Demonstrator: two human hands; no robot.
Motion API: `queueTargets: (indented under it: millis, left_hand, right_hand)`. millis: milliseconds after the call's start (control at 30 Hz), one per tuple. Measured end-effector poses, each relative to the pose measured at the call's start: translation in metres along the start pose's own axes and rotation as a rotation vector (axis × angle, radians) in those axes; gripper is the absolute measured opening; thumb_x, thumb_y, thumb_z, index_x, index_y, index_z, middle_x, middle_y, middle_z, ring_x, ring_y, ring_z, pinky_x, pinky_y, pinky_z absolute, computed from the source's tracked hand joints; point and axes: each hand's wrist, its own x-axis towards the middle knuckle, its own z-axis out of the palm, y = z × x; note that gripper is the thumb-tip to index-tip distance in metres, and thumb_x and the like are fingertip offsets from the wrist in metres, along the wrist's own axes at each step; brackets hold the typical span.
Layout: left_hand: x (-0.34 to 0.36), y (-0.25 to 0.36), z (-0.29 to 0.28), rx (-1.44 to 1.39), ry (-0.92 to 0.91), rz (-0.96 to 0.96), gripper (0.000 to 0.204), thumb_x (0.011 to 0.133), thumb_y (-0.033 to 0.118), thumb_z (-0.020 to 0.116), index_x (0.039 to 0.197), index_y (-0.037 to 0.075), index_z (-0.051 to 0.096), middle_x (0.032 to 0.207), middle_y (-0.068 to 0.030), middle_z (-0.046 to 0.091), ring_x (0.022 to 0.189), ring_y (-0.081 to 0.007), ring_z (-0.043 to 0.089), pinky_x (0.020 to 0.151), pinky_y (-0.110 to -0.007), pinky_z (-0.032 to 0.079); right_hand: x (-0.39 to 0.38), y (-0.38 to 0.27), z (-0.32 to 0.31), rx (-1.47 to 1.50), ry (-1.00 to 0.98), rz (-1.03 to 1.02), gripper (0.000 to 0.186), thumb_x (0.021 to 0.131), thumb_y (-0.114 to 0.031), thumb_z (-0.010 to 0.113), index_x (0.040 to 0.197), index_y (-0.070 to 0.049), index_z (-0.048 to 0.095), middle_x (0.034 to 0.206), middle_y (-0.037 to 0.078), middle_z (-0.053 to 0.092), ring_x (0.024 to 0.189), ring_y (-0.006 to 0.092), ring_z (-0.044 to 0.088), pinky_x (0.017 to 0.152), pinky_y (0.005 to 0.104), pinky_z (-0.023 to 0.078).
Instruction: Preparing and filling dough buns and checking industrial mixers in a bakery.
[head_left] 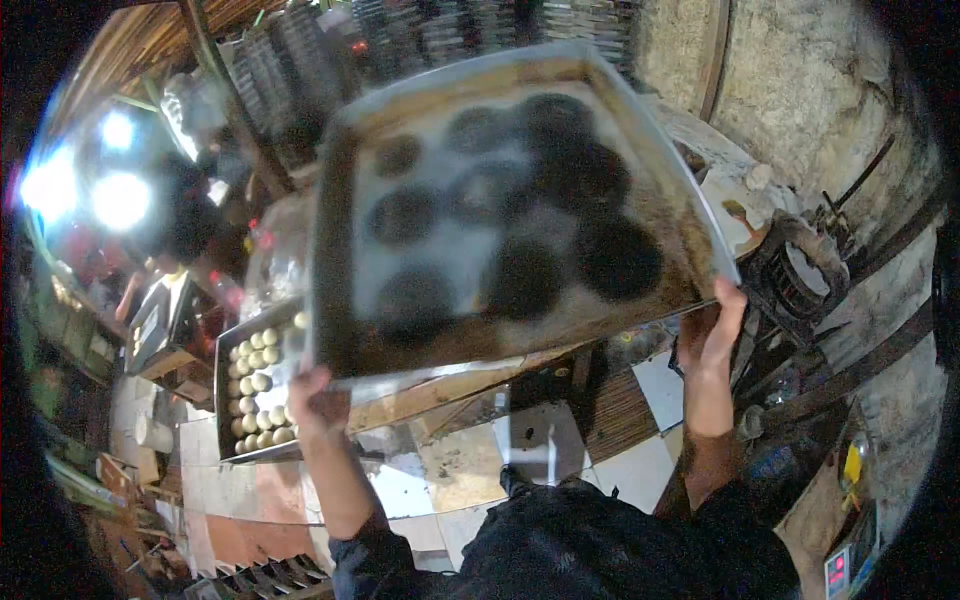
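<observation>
Both my arms are raised, holding up a large shallow rectangular baking tray [455,245] by its near corners. Its pale inside bears several round dark marks, smeared by motion, and its rim is browned. My left hand [318,398] grips the near left corner, while my right hand [715,325] has its fingers closed over the near right corner. Below and left of my left hand, partly covered by the lifted tray, sits another tray [226,375] with rows of small round pale dough balls [262,382].
At the left, a person [185,225] is beside a dark box-like tray [165,325] under bright lamps. A round blackened metal fixture [800,270] stands by the stained wall [800,90] on the right. Patchwork tiles [450,470] cover the floor below. A wooden post [230,95] rises at upper left.
</observation>
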Motion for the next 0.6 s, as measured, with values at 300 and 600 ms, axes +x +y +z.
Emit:
queueTargets:
  millis: [300, 600]
  left_hand:
    - [0.174, -0.129, 0.187, 0.163, -0.307, -0.236, 0.046, 0.083, 0.035, 0.054, 0.119, 0.007, 0.051, 0.115, -0.01, 0.059, 0.103, -0.0239, 0.057, 0.093, -0.037, 0.042]
    - [0.208, -0.17, 0.208, 0.648, -0.343, -0.05, 0.054, 0.09, 0.03, 0.039, 0.135, 0.001, 0.042, 0.116, -0.0215, 0.057, 0.108, -0.0298, 0.052, 0.096, -0.037, 0.036]
  right_hand:
    - [0.162, -0.021, -0.051, -0.089, 0.203, -0.151, 0.05, 0.081, -0.044, 0.059, 0.117, -0.009, 0.053, 0.111, 0.004, 0.057, 0.105, 0.0235, 0.052, 0.089, 0.0414, 0.041]
    - [0.247, 0.0, -0.063, 0.003, 0.3, -0.005, 0.053, 0.079, -0.039, 0.063, 0.119, -0.006, 0.052, 0.121, 0.01, 0.055, 0.111, 0.0287, 0.051, 0.096, 0.0441, 0.039]
